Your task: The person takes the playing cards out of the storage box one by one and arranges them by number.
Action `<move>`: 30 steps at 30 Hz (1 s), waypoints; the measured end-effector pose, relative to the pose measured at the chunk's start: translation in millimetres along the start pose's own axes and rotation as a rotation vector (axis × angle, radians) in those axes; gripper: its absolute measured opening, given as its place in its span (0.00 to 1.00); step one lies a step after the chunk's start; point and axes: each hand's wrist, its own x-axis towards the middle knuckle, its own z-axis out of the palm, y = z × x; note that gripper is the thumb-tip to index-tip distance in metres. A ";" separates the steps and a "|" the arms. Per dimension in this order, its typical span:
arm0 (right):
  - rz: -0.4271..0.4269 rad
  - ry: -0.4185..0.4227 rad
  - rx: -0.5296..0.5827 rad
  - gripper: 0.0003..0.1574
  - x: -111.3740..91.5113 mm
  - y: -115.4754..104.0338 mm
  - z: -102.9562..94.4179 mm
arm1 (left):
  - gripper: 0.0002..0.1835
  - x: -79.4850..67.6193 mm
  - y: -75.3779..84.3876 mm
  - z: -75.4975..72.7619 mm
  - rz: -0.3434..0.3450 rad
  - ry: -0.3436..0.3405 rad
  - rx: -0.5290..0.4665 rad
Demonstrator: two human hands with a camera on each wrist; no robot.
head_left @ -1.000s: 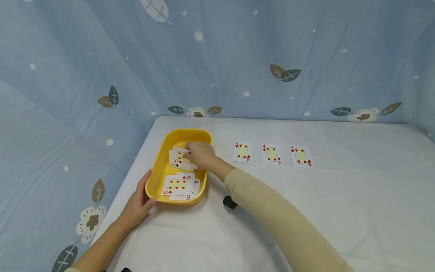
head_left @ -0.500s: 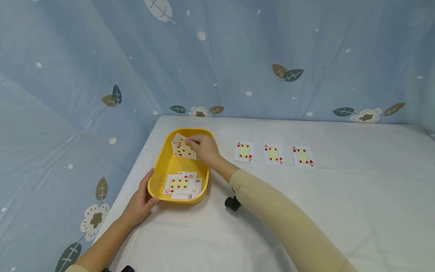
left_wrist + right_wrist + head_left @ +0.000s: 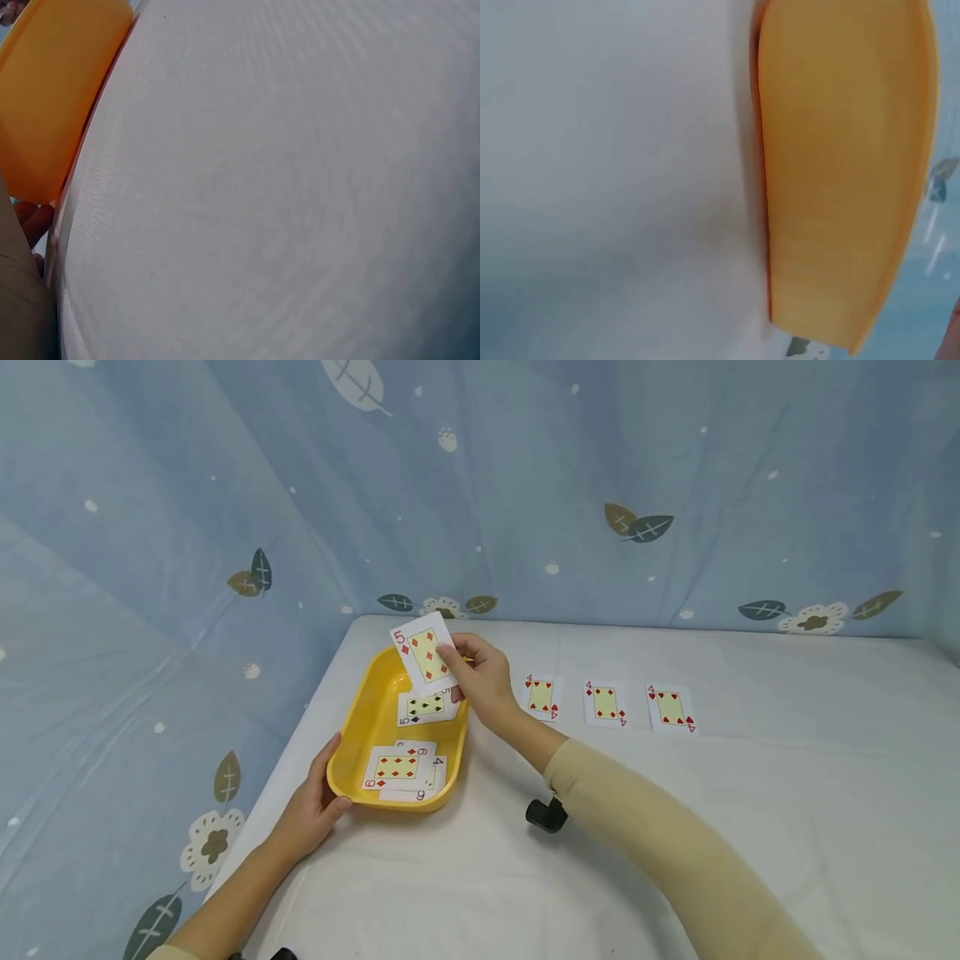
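A yellow tray point(image 3: 358, 735) sits on the white table near its left edge. My right hand point(image 3: 480, 677) pinches a five of diamonds card point(image 3: 423, 652), held up face out above the tray's far end. Below it in the tray lies a five of spades point(image 3: 426, 707). At the tray's near end lies a small pile of cards point(image 3: 401, 770) with a six of diamonds on top. My left hand point(image 3: 318, 797) grips the tray's near left rim. The left wrist view shows the tray's outer wall point(image 3: 52, 90); the right wrist view shows the tray's side point(image 3: 840, 172).
Three red fours point(image 3: 541, 696) point(image 3: 604, 703) point(image 3: 670, 708) lie face up in a row on the table point(image 3: 675, 827) right of the tray. A blue patterned cloth point(image 3: 525, 485) hangs behind and to the left. A small black object point(image 3: 546, 815) shows under my right forearm.
My right hand has lifted the five of diamonds out of the tray's far end and turned it upright, uncovering the five of spades. The left hand stays on the rim.
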 end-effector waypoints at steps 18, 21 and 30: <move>0.071 -0.115 -0.005 0.35 -62.6 -26.6 -38.0 | 0.43 -1.1 -0.5 -0.9 0.016 0.005 0.002; 0.095 -0.110 -0.051 0.34 -74.6 -29.1 -47.0 | 0.43 -1.6 -2.1 -1.2 0.015 0.006 0.001; 0.125 -0.111 -0.058 0.31 -105.3 -36.0 -72.8 | 0.43 0.7 -0.6 0.5 0.027 0.004 -0.009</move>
